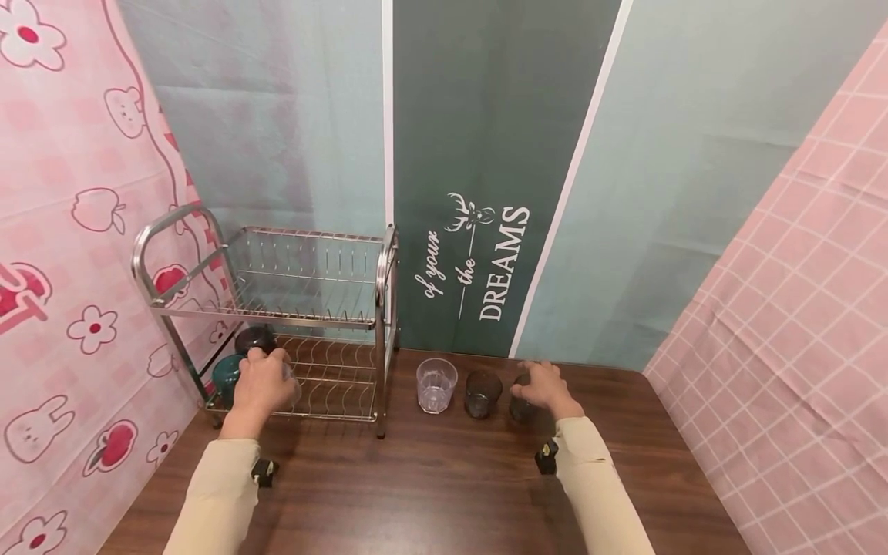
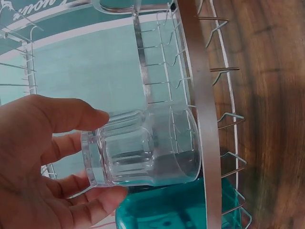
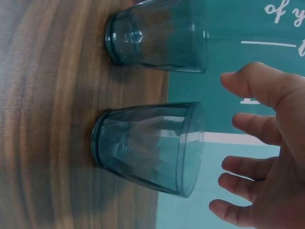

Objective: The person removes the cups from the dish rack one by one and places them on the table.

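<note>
In the head view my left hand [image 1: 265, 383] is at the lower shelf of a metal dish rack [image 1: 378, 324]. Its thumb and fingers hold a clear cup [image 2: 143, 150] around the base, rim down towards the shelf wires. Beside that cup stands a teal cup [image 2: 176, 207], with a dark cup [image 1: 255, 339] behind. My right hand [image 3: 271, 143] hovers by the rim of an upright tinted cup [image 3: 145, 145], its fingers spread and apart from the glassy wall. A second tinted cup [image 1: 482, 395] and a clear cup [image 1: 435, 387] stand left of it.
The rack's upper shelf [image 1: 305, 312] overhangs the left hand's work. A brown wooden table [image 1: 388, 493] carries everything. Printed green cloth [image 1: 499, 116] closes off the back, and pink cloths [image 1: 798, 308] hang at both sides.
</note>
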Demonstrator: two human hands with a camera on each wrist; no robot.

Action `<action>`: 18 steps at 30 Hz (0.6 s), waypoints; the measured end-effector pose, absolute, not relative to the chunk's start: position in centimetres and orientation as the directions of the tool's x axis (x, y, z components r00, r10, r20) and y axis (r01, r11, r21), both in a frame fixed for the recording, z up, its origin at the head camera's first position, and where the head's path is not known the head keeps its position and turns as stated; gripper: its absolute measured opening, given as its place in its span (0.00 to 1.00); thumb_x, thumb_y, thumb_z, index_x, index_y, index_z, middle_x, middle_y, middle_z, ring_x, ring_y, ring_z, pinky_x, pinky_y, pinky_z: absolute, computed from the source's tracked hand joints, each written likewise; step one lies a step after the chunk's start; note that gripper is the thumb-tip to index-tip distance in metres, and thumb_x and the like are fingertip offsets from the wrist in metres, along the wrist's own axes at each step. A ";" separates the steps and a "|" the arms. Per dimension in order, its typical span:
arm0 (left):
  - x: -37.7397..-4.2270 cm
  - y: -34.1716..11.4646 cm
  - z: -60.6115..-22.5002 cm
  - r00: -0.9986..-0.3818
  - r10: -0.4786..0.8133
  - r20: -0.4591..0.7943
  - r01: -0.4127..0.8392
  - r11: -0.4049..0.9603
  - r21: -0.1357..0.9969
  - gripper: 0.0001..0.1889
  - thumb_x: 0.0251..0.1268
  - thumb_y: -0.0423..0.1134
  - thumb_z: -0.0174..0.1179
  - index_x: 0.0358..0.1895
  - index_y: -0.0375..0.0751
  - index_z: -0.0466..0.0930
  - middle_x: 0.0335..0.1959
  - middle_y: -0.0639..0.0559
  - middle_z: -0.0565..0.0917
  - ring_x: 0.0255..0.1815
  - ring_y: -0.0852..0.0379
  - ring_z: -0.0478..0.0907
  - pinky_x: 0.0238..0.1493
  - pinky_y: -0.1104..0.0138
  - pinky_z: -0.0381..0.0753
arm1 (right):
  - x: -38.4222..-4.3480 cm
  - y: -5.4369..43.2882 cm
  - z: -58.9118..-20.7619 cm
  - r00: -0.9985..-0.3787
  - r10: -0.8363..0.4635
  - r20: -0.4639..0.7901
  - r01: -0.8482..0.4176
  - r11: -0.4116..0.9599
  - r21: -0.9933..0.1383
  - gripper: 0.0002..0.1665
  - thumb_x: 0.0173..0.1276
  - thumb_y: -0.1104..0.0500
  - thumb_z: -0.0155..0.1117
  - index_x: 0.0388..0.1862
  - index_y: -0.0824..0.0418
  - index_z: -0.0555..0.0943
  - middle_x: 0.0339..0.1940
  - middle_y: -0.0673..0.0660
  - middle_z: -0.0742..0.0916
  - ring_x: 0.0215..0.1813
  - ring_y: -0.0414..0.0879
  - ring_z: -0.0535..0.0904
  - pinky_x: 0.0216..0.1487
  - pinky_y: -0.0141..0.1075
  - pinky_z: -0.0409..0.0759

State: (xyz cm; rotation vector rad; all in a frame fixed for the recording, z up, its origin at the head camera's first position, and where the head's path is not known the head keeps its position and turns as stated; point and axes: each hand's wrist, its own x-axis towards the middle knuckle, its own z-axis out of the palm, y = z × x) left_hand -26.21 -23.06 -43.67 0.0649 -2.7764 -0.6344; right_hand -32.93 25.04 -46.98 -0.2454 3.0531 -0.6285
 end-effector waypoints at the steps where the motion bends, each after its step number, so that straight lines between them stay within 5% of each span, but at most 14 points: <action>1: -26.2 -23.0 -43.5 -0.958 -0.107 0.267 0.020 0.902 0.432 0.18 0.47 0.34 0.58 0.44 0.29 0.74 0.41 0.25 0.62 0.40 0.27 0.63 0.30 0.42 0.69 | -32.9 25.0 -46.8 -0.986 -0.165 0.019 -0.159 0.906 -0.391 0.32 0.56 0.54 0.65 0.60 0.65 0.73 0.56 0.72 0.71 0.57 0.69 0.63 0.47 0.66 0.64; 18: -25.2 -22.3 -42.8 -0.959 -0.044 0.281 0.087 0.895 0.437 0.18 0.47 0.35 0.64 0.41 0.29 0.73 0.40 0.26 0.65 0.40 0.27 0.65 0.36 0.41 0.69 | -29.5 22.9 -45.3 -0.982 -0.184 0.047 -0.190 0.943 -0.274 0.31 0.54 0.54 0.68 0.57 0.64 0.75 0.52 0.71 0.73 0.53 0.68 0.67 0.45 0.62 0.67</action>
